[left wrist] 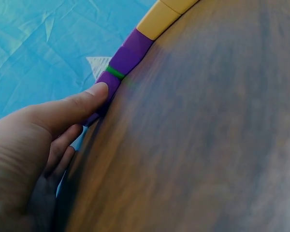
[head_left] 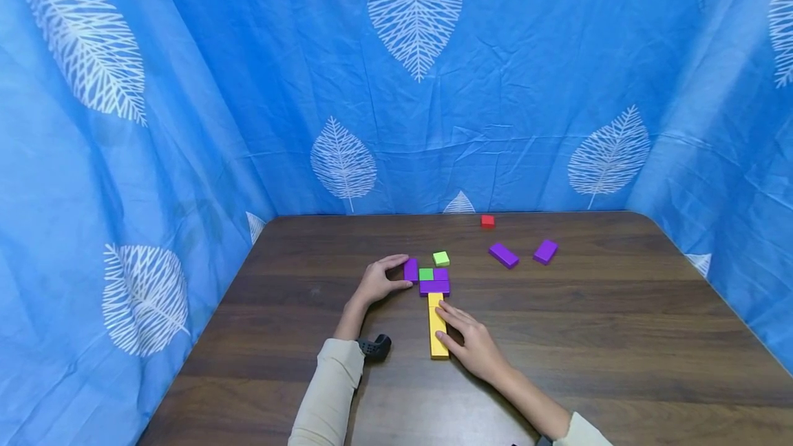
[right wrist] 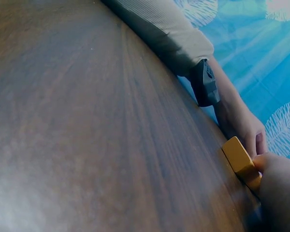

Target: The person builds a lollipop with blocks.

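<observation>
My left hand [head_left: 376,282] pinches a purple block [head_left: 411,270] endways, thumb at its near end and fingers at its far end. In the left wrist view the thumb presses on that purple block [left wrist: 102,102]. Just right of it, a green square block [head_left: 426,274] and purple blocks [head_left: 434,287] form a compact cluster. A row of yellow blocks [head_left: 438,346] runs from the cluster toward the person. My right hand [head_left: 477,346] rests its extended fingers and thumb on the yellow row; in the right wrist view that hand partly hides the yellow block [right wrist: 239,157].
A light green block [head_left: 441,259] lies just behind the cluster. Farther right are two loose purple blocks [head_left: 504,255], and a red block [head_left: 488,221] sits by the back edge of the wooden table [head_left: 619,336]. A blue leaf-patterned curtain [head_left: 495,88] surrounds the table.
</observation>
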Available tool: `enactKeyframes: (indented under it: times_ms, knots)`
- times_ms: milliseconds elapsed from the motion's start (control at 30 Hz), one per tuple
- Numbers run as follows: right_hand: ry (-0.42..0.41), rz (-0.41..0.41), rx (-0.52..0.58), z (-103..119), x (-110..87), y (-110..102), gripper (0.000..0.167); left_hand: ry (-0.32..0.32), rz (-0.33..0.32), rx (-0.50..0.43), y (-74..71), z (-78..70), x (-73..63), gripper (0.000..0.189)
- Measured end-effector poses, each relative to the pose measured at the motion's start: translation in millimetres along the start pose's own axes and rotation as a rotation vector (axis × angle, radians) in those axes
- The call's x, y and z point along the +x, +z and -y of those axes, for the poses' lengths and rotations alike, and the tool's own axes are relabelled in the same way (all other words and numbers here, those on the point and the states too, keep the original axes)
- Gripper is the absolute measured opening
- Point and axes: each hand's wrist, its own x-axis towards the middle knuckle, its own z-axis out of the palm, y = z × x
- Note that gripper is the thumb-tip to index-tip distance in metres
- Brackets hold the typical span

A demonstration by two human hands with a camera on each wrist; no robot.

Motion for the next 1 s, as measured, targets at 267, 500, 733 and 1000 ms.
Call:
enactKeyframes:
  times_ms: [267,500,733,1000]
  knots:
    - [0.003,0.001,0.002,-0.9,-0.4,0.2,0.043,0.021,0.008,-0.001,1.2,-0.2,-0.4,0.06]
    - [0.002,-0.002,0.009,-0.2,0.5,0.5,0.043,0.032,0.009,-0.002,1.6,0.9,-0.2,0.06]
    - [-0.001,-0.003,0.009,-0.3,0.2,1.2,0.043,0.025,0.014,0.007,1.5,1.0,-0.9,0.06]
    - [-0.002,-0.005,0.008,-0.4,0.2,0.5,0.043,0.027,0.009,0.008,1.8,-0.7,-0.4,0.06]
